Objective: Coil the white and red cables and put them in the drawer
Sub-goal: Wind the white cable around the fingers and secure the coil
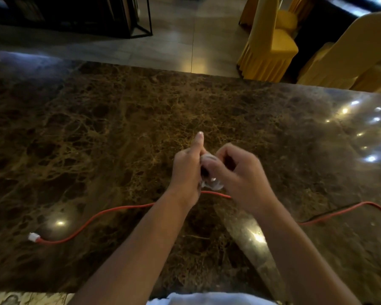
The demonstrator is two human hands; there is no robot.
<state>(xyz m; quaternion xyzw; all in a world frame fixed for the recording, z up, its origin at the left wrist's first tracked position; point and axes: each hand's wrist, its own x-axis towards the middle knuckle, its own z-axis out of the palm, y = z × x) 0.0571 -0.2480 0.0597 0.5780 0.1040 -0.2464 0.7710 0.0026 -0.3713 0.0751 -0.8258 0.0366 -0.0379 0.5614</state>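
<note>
Marble worktop (pixel 119 128): we see the red cable (pixel 97 215) lying along its near edge. Left hand (pixel 186 172) and right hand (pixel 240 175) pinch the white cable (pixel 209 159) together.

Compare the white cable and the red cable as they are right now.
The white cable is bunched into a small bundle; the red cable lies stretched out, uncoiled. The white cable is held between the left hand and right hand; the red cable rests untouched on the marble table, its white plug lying at the left. Neither is in a drawer yet.

Dark veined marble table (pixel 119 119), tiled floor (pixel 185 47), yellow-covered chairs (pixel 273 45), reflected ceiling lights.
</note>
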